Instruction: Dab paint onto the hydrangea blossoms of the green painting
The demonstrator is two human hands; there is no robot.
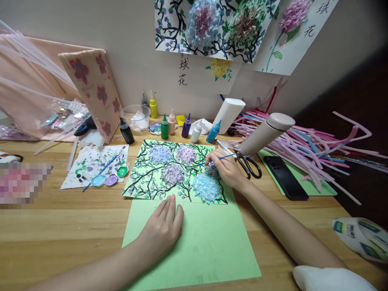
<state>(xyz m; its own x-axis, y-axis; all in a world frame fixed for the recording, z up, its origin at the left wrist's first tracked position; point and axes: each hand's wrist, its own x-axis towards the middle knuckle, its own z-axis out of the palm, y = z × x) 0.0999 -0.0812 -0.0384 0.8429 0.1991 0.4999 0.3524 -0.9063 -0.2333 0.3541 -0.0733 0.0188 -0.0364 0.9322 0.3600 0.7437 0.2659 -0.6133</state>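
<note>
My right hand (226, 166) pinches a thin blue paintbrush (226, 156), its tip over the upper right part of a painting (139, 190). The painting has black branches, small green and purple leaves, and raised flower heads in blue, lilac and purple. A light blue flower (206, 187) sits just below my right hand, which partly hides a greyish one. My left hand (165, 220) lies flat, fingers stretched out, fingertips at the painting's lower edge. Beneath both is a plain green sheet (206, 246).
Several paint bottles (164, 127) stand behind the painting. Left lies a stained paper (79, 161) with a second brush (104, 167) and small paint dishes (122, 171). To the right are scissors (253, 167), a tumbler (266, 131), a phone (285, 178) and pipe cleaners (303, 149).
</note>
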